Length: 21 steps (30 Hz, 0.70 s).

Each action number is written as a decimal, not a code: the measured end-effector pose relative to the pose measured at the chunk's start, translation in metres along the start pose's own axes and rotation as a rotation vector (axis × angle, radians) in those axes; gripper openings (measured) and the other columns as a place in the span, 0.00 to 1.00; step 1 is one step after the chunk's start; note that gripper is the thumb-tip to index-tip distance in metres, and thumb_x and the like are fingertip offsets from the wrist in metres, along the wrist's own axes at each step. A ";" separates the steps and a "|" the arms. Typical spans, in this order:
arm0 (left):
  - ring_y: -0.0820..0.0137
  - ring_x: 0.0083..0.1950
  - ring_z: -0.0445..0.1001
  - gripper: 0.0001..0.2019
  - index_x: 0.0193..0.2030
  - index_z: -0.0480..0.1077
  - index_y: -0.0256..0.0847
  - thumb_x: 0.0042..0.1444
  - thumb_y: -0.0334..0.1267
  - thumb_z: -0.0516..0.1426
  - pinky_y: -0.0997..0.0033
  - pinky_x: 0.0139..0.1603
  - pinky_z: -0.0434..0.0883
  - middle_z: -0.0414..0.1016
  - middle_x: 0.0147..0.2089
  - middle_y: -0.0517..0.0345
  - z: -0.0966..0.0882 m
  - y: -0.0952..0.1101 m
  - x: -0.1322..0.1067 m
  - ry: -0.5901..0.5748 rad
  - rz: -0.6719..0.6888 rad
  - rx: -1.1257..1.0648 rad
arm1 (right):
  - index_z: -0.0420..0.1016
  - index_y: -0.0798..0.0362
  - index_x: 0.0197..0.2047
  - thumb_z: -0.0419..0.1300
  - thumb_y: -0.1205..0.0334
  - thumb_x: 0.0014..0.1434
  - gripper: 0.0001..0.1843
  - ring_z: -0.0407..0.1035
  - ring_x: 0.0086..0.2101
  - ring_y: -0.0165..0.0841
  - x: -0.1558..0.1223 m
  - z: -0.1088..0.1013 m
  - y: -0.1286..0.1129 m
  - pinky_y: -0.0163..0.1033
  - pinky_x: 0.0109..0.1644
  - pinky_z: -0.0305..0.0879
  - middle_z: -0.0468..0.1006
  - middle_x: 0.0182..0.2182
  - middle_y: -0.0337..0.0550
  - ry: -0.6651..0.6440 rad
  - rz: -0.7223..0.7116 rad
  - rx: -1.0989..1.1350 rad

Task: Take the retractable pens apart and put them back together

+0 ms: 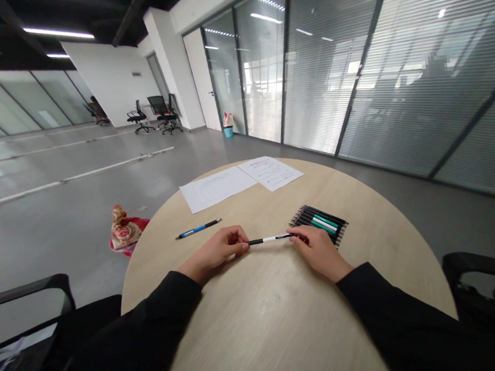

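Note:
A black and white pen (270, 239) is held level just above the round wooden table (285, 321), between both hands. My left hand (218, 251) pinches its left end with closed fingers. My right hand (320, 248) pinches its right end. Right behind my right hand lies a row of several pens (322, 224), mostly black, with two teal and white ones among them. A blue and black pen (198, 229) lies alone on the table, to the left of my left hand.
Two white paper sheets (217, 187) (271, 172) lie at the table's far edge. Black chair arms (27, 291) (489, 268) flank me. A red bag (125, 232) sits on the floor left of the table. Glass partitions (350, 67) run along the right.

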<state>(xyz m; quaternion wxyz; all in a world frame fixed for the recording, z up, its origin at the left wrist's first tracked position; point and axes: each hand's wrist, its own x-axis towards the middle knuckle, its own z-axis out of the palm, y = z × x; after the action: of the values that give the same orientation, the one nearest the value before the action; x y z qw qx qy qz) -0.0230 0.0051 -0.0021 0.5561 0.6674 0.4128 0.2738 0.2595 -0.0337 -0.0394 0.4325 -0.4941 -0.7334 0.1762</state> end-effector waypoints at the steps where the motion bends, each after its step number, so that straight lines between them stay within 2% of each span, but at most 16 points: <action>1: 0.76 0.27 0.65 0.12 0.31 0.69 0.38 0.51 0.40 0.67 0.76 0.26 0.56 0.70 0.25 0.63 -0.001 0.000 0.000 -0.006 -0.004 0.004 | 0.83 0.53 0.45 0.57 0.66 0.63 0.13 0.77 0.39 0.40 0.000 0.000 0.000 0.44 0.47 0.73 0.84 0.42 0.49 0.003 -0.006 0.006; 6: 0.77 0.24 0.63 0.11 0.30 0.69 0.38 0.50 0.39 0.67 0.76 0.24 0.54 0.71 0.25 0.63 -0.006 -0.002 0.000 -0.006 -0.018 0.016 | 0.83 0.53 0.44 0.56 0.67 0.63 0.14 0.78 0.43 0.41 0.000 -0.001 0.000 0.46 0.51 0.72 0.85 0.42 0.50 -0.003 -0.004 0.018; 12: 0.79 0.22 0.59 0.11 0.31 0.68 0.38 0.50 0.38 0.66 0.77 0.22 0.50 0.69 0.24 0.64 -0.007 -0.005 0.000 -0.002 -0.035 0.015 | 0.82 0.53 0.42 0.58 0.63 0.63 0.11 0.77 0.34 0.38 -0.001 0.000 0.002 0.42 0.43 0.71 0.85 0.37 0.45 -0.011 0.099 0.029; 21: 0.79 0.23 0.59 0.11 0.32 0.68 0.38 0.51 0.38 0.66 0.77 0.22 0.49 0.68 0.25 0.65 -0.010 -0.009 0.003 -0.020 -0.036 -0.003 | 0.80 0.53 0.40 0.59 0.62 0.61 0.08 0.74 0.30 0.36 -0.001 0.000 0.001 0.40 0.39 0.69 0.83 0.32 0.43 0.010 0.165 0.097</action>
<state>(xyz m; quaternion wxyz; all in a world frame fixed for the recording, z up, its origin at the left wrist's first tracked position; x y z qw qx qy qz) -0.0316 0.0132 -0.0085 0.5659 0.6619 0.4186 0.2577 0.2603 -0.0342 -0.0401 0.4434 -0.5321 -0.6786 0.2443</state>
